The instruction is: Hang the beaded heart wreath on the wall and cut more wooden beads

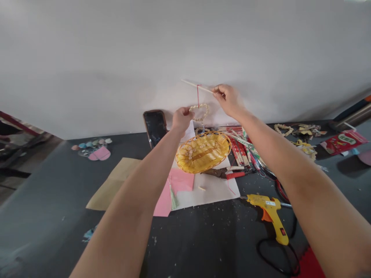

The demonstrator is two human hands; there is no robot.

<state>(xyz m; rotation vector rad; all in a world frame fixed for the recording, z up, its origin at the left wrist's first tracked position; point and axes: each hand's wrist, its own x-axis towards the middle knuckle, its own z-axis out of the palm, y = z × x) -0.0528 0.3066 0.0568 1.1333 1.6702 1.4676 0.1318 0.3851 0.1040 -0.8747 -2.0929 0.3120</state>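
Note:
Pinched in my right hand (227, 99) is the end of a thin pale stick (191, 83), held at a slight slant in front of the wall. A red string (198, 96) is looped over the stick and hangs down to a cream, roughly heart-shaped ring of small pieces (207, 111). The fingers of my left hand (182, 118) close on the left edge of this ring. Below both hands stands a yellow woven basket (216, 153) with a few small pale bits in it.
A phone (154, 125) leans on the wall. Pliers (236, 175), pink paper (185, 180) and a tassel (173, 197) lie around the basket. A yellow glue gun (269, 210) with its cable rests at the right, near chopsticks (239, 151) and a red packet (343, 142).

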